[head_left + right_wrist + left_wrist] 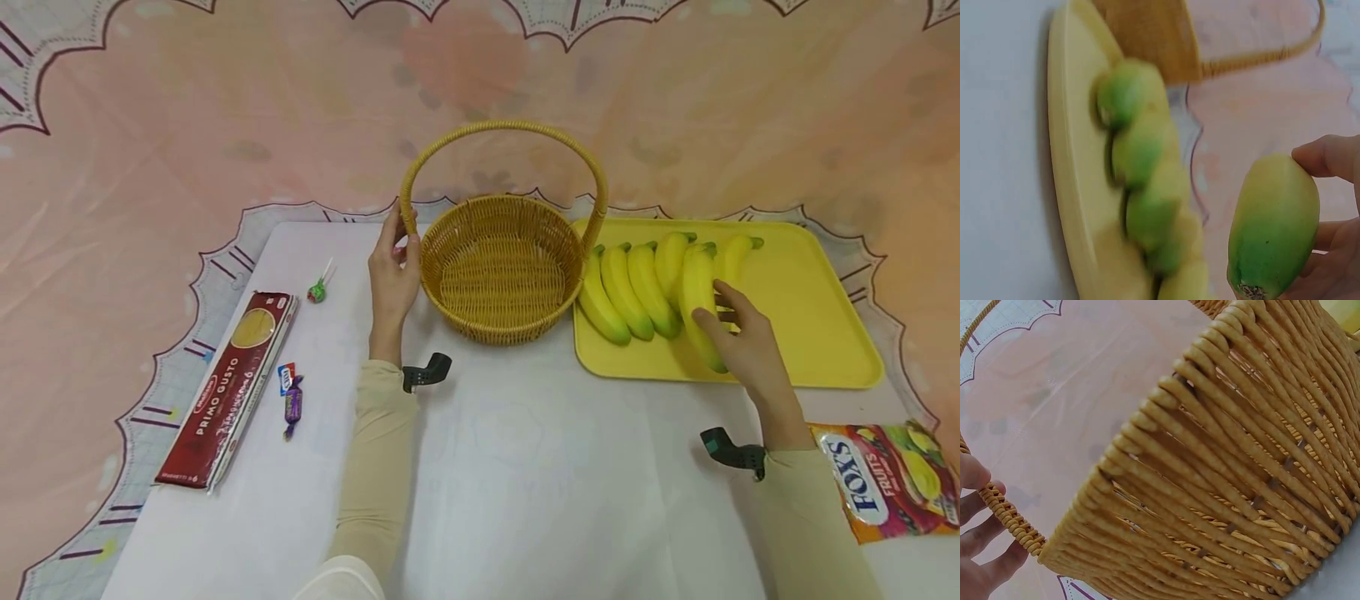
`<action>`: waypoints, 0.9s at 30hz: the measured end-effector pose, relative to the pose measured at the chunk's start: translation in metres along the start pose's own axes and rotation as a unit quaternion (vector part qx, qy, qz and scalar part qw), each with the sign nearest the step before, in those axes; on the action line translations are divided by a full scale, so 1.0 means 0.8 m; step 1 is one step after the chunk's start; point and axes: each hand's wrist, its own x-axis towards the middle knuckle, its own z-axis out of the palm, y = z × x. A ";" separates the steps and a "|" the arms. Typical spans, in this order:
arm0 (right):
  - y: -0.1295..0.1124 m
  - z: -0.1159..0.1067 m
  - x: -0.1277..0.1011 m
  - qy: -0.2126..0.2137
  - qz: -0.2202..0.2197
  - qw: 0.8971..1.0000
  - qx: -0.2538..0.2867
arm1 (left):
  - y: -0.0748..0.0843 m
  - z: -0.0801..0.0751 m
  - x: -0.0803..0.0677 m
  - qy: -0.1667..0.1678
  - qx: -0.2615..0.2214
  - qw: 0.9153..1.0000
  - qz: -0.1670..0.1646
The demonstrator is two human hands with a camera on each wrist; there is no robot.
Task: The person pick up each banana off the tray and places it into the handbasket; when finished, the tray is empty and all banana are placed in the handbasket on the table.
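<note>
Tablecloth (525, 483) first: plain white and smooth, so everything on it sits flat and easy to grab. Next biggest is the yellow tray (825, 333), glossy plastic with a raised lip, keeping a row of bananas (630, 287) leaning side by side. The wicker basket (502, 275) stands empty just left of the tray, its tightly woven ribs looped up into a tall arched handle. The left hand (393, 279) has its fingers curled round the base of that handle, probably steadying it. The right hand (738, 337) wraps thumb and fingers around one banana (697, 300), yellow fading to a green tip, lifted a bit off the tray. Pasta box (228, 387), candy bag (888, 479), lollipop (318, 290) and sweets (291, 400) lie off to the sides.
</note>
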 end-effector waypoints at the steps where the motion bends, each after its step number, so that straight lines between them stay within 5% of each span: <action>1: -0.006 0.005 -0.004 -0.004 -0.008 1.000 0.001 | -0.005 0.001 0.001 0.001 -0.002 1.000 0.003; 17: -0.080 0.078 -0.022 -0.072 -0.173 0.982 0.019 | -0.009 -0.001 0.000 -0.006 -0.016 1.000 -0.002; 27: -0.136 0.131 0.026 -0.117 -0.161 0.979 0.048 | -0.011 0.000 -0.001 -0.005 -0.019 1.000 -0.010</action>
